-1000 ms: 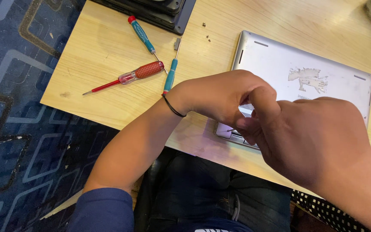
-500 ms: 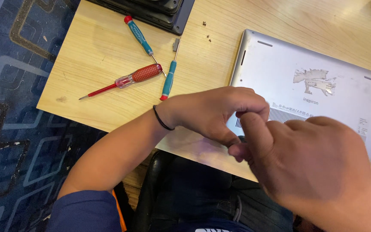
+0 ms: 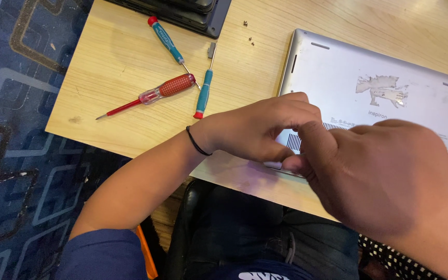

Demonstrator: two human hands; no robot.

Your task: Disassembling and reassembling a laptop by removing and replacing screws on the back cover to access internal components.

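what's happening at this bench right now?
A person has both hands on the near edge of a silver laptop that lies bottom-side up on a wooden table. The left hand and right hand meet at that edge with fingertips pressed together; what they pinch is hidden. To the left lie a red-handled screwdriver and two teal screwdrivers, untouched. A dark device sits at the far edge, with a few tiny loose bits beside it.
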